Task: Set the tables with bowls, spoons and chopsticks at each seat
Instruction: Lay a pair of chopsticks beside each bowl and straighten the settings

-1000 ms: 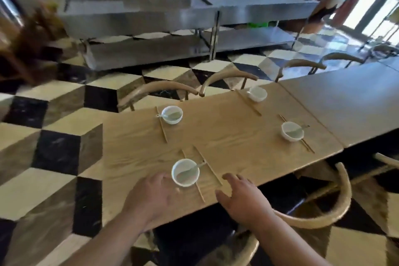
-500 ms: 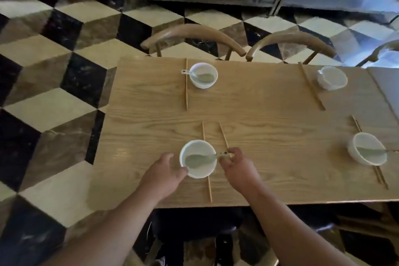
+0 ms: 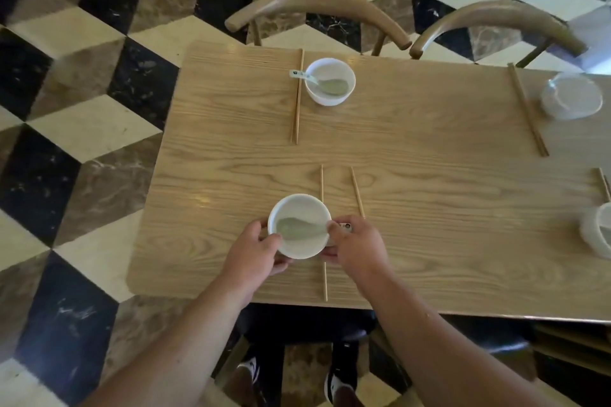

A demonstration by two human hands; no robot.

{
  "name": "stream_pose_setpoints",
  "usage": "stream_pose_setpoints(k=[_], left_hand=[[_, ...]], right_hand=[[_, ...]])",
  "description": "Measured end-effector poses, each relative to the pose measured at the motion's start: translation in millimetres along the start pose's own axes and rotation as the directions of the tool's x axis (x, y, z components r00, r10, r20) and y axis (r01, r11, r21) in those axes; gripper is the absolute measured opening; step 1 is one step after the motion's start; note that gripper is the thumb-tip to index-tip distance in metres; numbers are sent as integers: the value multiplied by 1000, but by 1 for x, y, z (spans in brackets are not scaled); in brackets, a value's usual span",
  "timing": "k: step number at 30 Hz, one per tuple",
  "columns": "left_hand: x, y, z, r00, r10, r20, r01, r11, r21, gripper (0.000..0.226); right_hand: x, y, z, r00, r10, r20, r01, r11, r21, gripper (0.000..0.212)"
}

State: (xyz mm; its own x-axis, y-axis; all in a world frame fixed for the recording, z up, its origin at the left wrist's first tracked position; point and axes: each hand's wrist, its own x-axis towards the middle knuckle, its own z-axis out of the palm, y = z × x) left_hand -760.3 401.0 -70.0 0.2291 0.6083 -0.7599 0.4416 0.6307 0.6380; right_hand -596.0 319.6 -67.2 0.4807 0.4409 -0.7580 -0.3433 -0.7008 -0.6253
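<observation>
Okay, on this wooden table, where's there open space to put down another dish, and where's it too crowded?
Bare wood runs across the table middle, between the far bowl and the near bowl, rightward to the angled chopsticks. The left edge strip is free too. Crowded: around the near bowl, where both hands and split chopsticks sit.

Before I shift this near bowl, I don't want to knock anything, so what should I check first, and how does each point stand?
1. Left hand on the near bowl: ok, it cups the left side.
2. Right hand on the bowl: ok, fingers at the right rim.
3. Spoon seated inside: ok, though its handle juts over the rim under the right fingers.
4. Near chopsticks paired: not ok, the two sticks lie apart, one partly under the bowl.
5. Far bowl out of the way: ok.
6. Bowl lifted or resting on the table: cannot tell.
</observation>
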Motion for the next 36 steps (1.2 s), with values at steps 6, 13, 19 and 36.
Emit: stream_pose_setpoints(k=[6,13,19,36], left_hand=[[-2,-5,-10,999,5,-38,-1,996,95,44],[-24,-52,22,995,66,80,-102,773,626,31],[-20,-52,66,982,190,-7,-148,789,597,16],[-6,-63,72,978,208,-16,-174,853,493,1]], right_hand=[[-4,-3,-11,985,-129,-112,104,974,-202,17],[-6,18,-66,948,-274,-159,113,760,-640,31],[-4,37,-73,967,-234,-95,103,709,-697,38],[1,63,-21,992,-109,63,125,813,-569,13]])
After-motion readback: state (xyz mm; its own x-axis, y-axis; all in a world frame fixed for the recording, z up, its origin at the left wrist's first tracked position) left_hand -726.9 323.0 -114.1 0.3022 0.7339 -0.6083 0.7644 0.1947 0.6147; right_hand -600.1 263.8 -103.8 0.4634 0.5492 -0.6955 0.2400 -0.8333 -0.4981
